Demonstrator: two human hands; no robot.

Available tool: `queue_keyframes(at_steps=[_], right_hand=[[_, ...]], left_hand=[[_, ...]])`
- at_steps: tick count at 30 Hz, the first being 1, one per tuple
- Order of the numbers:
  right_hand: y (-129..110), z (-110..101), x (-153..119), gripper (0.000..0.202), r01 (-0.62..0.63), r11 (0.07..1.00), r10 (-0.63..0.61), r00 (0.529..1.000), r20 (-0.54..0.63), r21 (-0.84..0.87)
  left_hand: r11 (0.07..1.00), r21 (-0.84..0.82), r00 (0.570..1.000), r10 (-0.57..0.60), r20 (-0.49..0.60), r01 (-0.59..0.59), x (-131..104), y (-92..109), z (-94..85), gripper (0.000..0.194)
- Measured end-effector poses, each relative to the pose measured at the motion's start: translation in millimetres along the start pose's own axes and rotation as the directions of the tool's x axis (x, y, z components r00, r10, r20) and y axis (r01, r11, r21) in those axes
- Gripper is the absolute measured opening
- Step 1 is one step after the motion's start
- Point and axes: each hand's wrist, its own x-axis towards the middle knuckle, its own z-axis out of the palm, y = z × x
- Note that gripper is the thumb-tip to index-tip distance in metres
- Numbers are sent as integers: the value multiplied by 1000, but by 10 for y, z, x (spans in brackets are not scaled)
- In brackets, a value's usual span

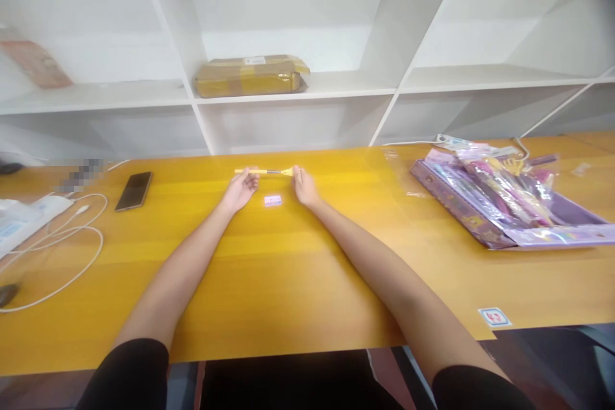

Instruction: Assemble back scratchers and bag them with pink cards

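Note:
Across the gap between my two hands runs a thin yellow stick with a silver middle section and a flared yellow end, which looks like a small back scratcher (273,172). My left hand (243,189) pinches its yellow handle between thumb and fingers. At the flared end, my right hand (303,186) is closed on the tip, and its fingers partly hide that end. The stick is held level, above the far part of the wooden table (288,282). Just below it on the tabletop lies a small pink and white label (272,200).
An open purple box (461,211) of plastic-wrapped items stands at the right. To the left are a phone (134,191), a white cable (100,246) and a white power strip (36,224). White shelves behind hold a taped brown parcel (250,75). A numbered sticker (494,317) marks the front edge.

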Motion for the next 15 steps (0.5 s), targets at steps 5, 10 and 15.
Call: queue_keyframes(at_steps=[5,10,15], right_hand=[[-238,-280,201,72,-10,957,-6,999,54,289],[-213,-1087,473,65,97,967,-77,993,92,-237],[307,-2256,492,31,-269,642,13,940,-340,-718]], left_hand=[[977,212,994,-25,103,3,46,13,-53,21],[958,288,987,-49,155,3,23,-45,-31,25],[981,192,985,-47,166,15,3,-21,-14,21]])
